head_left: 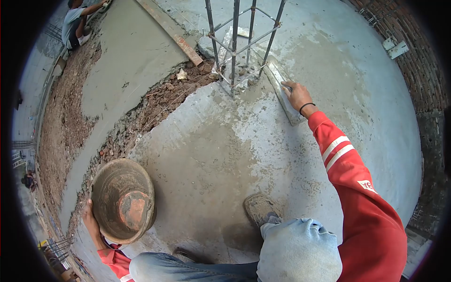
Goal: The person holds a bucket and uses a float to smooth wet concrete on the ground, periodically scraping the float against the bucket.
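Note:
My right hand, at the end of a red sleeve, is closed round the handle of a long finishing trowel. Its flat blade lies on the grey concrete surface, just right of a cage of upright rebar. At the lower left, my left hand grips the side of a mortar-stained bucket, some of its fingers hidden behind the wall. The bucket tips toward me, showing smeared mortar and a reddish patch on its bottom.
A wooden plank lies across wet concrete at the upper left. Broken reddish rubble borders the slab. Another person crouches at the far left. A brick wall stands right. My shoe rests on the slab.

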Motion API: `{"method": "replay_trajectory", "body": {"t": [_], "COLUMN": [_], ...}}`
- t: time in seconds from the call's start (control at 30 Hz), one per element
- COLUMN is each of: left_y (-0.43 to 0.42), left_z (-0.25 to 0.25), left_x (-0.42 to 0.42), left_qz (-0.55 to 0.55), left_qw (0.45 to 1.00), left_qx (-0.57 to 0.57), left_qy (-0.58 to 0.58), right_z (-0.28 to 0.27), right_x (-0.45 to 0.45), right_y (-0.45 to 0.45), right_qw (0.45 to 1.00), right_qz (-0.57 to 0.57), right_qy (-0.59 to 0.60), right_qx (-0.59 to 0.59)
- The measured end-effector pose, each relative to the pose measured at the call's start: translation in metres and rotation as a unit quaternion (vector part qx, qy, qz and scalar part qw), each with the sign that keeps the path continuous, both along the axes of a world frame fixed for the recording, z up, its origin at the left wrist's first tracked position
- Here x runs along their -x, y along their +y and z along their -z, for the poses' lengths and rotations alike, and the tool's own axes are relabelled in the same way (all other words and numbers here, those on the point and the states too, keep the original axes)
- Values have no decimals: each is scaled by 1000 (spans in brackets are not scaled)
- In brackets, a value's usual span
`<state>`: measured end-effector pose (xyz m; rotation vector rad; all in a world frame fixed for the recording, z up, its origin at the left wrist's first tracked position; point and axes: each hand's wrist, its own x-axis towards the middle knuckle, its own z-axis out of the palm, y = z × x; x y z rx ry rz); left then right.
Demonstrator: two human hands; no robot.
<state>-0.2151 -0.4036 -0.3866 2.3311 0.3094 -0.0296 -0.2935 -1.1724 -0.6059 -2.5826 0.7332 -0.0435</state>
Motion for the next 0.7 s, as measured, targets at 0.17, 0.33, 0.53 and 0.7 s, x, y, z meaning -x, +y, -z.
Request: {"method": "replay_trajectory", "body": {"t": [0.17, 0.33, 0.53, 0.7], "left_y": [-6, 4, -7, 6], "left_z": [3, -1, -4, 2], "left_x": [5, 7, 4, -4], "left_qz": [-23, -21, -31, -13], "left_qw": [998, 1000, 999, 1000], "left_qx": [45, -13, 14, 6], "left_qy": [-25, -1, 30, 4], "right_z": [-1, 0, -4, 5], "right_x": [-53, -4, -56, -10], "right_y": [-9, -16, -25, -23], "right_qw": [999, 999, 1000, 994], "right_qz": [52, -47, 20, -101], "right_qy": [-2, -4, 1, -41], "right_qx": [1, 18, -6, 26]}}
